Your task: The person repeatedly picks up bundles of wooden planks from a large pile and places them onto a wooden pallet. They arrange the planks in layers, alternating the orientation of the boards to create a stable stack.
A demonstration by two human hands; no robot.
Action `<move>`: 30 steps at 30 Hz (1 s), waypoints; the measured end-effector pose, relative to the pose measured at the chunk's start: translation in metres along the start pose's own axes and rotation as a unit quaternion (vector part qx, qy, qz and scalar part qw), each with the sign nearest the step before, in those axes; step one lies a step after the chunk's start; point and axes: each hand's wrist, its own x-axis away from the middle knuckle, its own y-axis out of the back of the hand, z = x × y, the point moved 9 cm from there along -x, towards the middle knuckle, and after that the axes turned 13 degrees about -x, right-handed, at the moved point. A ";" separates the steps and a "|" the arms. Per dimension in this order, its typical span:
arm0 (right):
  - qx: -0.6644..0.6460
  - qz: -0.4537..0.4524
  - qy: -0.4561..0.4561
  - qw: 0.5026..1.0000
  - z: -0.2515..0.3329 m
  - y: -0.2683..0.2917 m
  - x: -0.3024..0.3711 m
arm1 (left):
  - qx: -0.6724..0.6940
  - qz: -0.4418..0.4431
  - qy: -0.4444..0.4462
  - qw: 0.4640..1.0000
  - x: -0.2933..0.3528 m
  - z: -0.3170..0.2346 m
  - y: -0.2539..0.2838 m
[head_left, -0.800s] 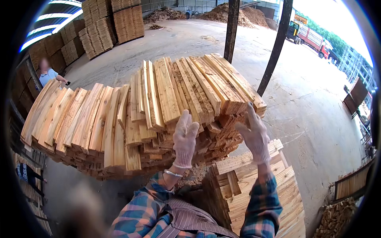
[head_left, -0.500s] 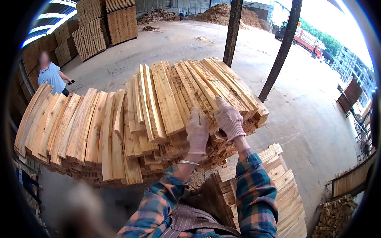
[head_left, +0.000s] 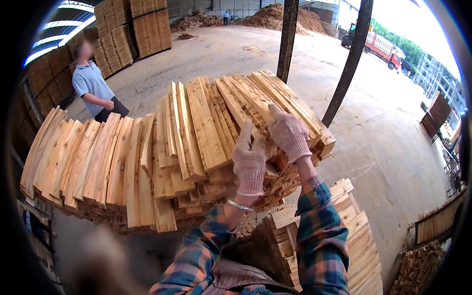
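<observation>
A long pile of rough, pale wooden boards (head_left: 130, 162) stretches across in front of me, its top boards lying side by side with their near ends toward me. My left hand (head_left: 250, 160), in a pale knitted glove, is closed at the near end of a wooden board (head_left: 231, 102) on the right part of the pile. Just right of it, my right hand (head_left: 290, 133), gloved too, grips the near end of a neighbouring wooden board (head_left: 256, 102). The palms and curled fingers are partly hidden from view.
A lower stack of boards (head_left: 361, 241) stands by my right forearm. Two dark posts (head_left: 287, 42) rise behind the pile. A person (head_left: 93, 88) in a light blue shirt is beyond its left end. Tall timber stacks (head_left: 151, 34) and a parked red truck (head_left: 381, 49) stand farther back.
Both hands have shifted slightly right on the board ends, and the left thumb and forefinger are spread wider. The person in blue has moved right, closer behind the pile.
</observation>
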 end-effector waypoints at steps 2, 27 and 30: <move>-0.011 -0.058 0.054 0.997 -0.017 0.025 -0.016 | 0.030 0.014 -0.032 0.999 -0.001 -0.030 -0.012; -0.217 -0.086 0.123 0.965 -0.054 -0.025 0.099 | 0.182 0.119 0.301 0.928 0.104 0.063 -0.032; -0.157 -0.045 0.080 0.983 -0.054 -0.028 0.108 | 0.214 0.095 0.320 0.918 0.120 0.091 -0.055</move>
